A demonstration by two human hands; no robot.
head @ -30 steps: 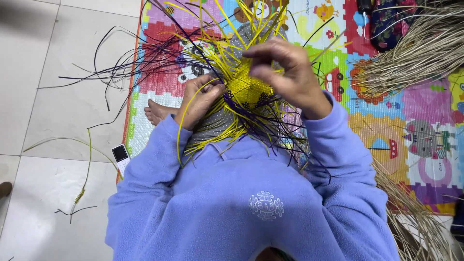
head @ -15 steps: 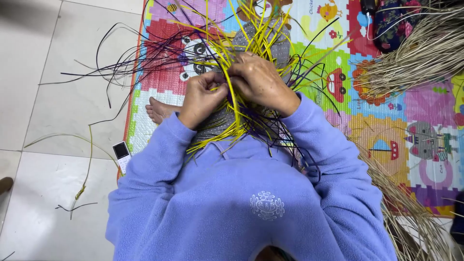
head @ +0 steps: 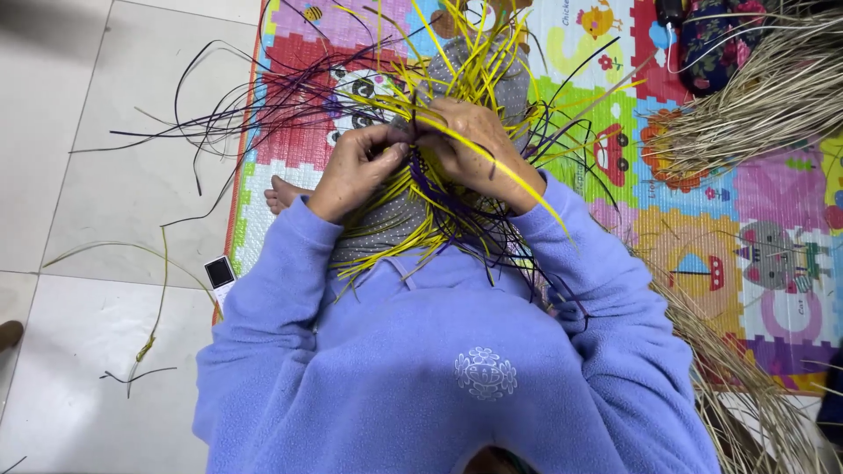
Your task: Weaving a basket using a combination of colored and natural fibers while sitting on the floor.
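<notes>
Just above the centre of the frame, the left hand (head: 356,171) has its grip closed, thumb and fingers pinched on a few strands of the bundle of thin yellow and dark purple weaving strips (head: 439,197), apparently to keep them from slipping while they are worked. The right hand (head: 474,149) meets it fingertip to fingertip, its grip also folded shut, pressing down on the crossing strips and holding one long yellow strip that slants toward the lower right. The woven part sits on the person's lap, over grey dotted trousers (head: 391,230), close to the body so both hands can reach it. Loose ends fan out toward the top and the upper left, left free for later passes, as far as one can judge. Under them lies a colourful foam play mat with animal pictures (head: 746,254). A heap of pale dry straw (head: 755,96) lies at the upper right. A small white phone (head: 219,274) rests on the pale tiled floor (head: 97,193) at left.
</notes>
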